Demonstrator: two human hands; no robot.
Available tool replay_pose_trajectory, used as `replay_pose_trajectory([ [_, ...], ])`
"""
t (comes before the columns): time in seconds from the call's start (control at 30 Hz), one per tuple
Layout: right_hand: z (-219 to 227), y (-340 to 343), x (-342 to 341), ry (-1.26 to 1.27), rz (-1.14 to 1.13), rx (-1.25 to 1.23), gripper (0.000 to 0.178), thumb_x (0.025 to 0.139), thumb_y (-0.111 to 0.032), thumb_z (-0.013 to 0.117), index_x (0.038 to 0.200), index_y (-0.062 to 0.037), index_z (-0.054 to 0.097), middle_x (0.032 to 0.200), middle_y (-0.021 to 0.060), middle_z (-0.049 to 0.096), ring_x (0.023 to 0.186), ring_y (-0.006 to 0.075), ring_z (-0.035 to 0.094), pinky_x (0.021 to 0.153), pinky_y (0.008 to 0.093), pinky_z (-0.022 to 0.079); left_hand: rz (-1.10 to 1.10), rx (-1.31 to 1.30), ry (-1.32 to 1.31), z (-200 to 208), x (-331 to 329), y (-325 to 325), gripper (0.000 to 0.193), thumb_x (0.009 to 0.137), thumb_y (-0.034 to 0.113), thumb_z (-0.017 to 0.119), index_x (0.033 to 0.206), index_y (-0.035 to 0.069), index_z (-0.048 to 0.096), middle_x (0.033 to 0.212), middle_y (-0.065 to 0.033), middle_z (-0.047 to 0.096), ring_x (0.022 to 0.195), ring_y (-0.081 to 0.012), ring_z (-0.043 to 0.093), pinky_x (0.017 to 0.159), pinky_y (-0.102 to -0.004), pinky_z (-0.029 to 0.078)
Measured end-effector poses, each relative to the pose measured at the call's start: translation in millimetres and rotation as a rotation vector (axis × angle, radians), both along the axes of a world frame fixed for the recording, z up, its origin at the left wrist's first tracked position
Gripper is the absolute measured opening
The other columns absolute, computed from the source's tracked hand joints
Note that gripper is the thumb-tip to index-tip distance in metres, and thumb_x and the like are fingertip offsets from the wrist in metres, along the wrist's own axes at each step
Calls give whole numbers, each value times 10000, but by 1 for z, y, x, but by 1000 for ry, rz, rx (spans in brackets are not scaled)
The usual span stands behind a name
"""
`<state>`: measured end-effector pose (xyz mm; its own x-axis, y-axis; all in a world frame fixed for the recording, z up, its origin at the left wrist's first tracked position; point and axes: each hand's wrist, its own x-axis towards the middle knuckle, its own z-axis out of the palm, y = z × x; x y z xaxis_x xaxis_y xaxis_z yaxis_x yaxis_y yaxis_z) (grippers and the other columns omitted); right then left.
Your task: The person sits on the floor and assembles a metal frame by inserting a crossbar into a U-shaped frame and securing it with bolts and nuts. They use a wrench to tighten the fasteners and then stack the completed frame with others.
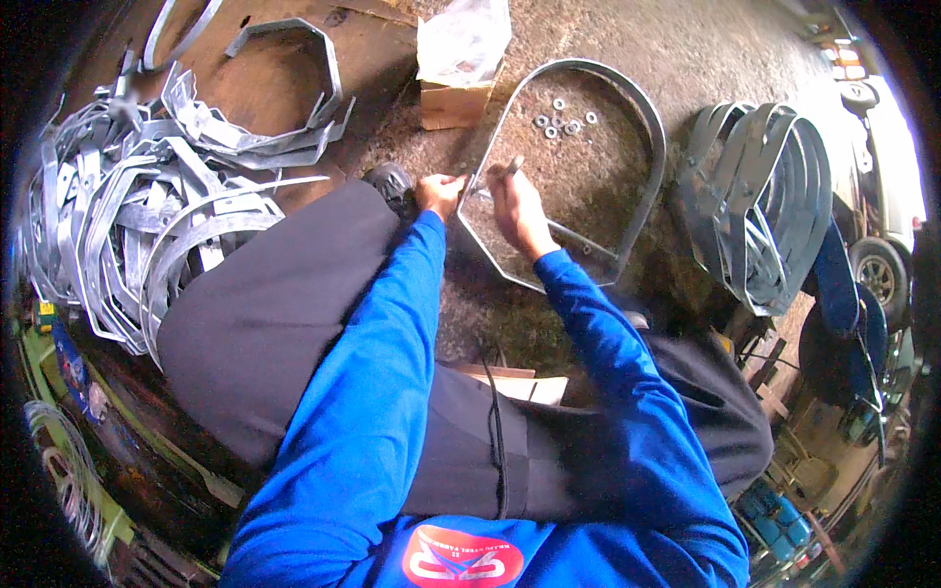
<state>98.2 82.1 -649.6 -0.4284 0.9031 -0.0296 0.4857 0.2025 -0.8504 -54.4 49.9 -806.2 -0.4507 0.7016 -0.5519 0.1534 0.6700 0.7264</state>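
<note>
Pinching hoop (656, 147) with left hand (440, 196); in right hand (521, 211), closed grip (cannot tell on what). Beyond: plastic bag (463, 44) atop cardboard box (456, 106).

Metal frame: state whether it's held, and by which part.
The left hand appears to pinch the metal frame at its left side, just above a bend. Whether the right hand holds anything cannot be told.
</note>
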Motion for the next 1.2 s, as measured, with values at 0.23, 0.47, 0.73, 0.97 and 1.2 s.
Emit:
replay_pose_trajectory([
  [0.23,-74,87,-13,-123,166,254,185,884,-181,466,986,-48,545,834,195,602,754,378,589,644,416,479,156,-40,-41,-20,-6,0,306,700,331,753,783,42,695,721,-48,672,631,-115,595,627,-303,472],
  [0.47,-131,105,48,-294,-129,512,291,909,-241,424,918,2,582,713,158,585,679,342,581,652,378,474,0,-41,128,4,16,12,318,698,323,754,796,27,693,742,-83,678,639,-145,600,646,-300,467],
  [0.73,-42,-1,44,-16,-106,97,197,913,-191,435,977,-36,540,773,160,609,721,338,596,633,406,468,-35,-62,73,7,4,5,345,687,338,754,784,12,691,731,-90,675,625,-136,603,617,-289,468],
  [0.97,-37,-50,37,-178,285,469,248,815,-112,523,1041,-15,551,1019,168,564,927,337,548,813,371,465,24,-13,92,1,3,3,341,678,349,762,748,23,695,708,-75,673,602,-137,597,585,-297,464],
  [1.2,-43,-60,24,-237,214,373,377,777,-95,528,1135,11,473,1060,206,529,989,326,525,877,366,439,2,-16,83,-4,5,4,328,682,345,758,757,31,701,704,-60,674,595,-134,595,590,-292,469],
])
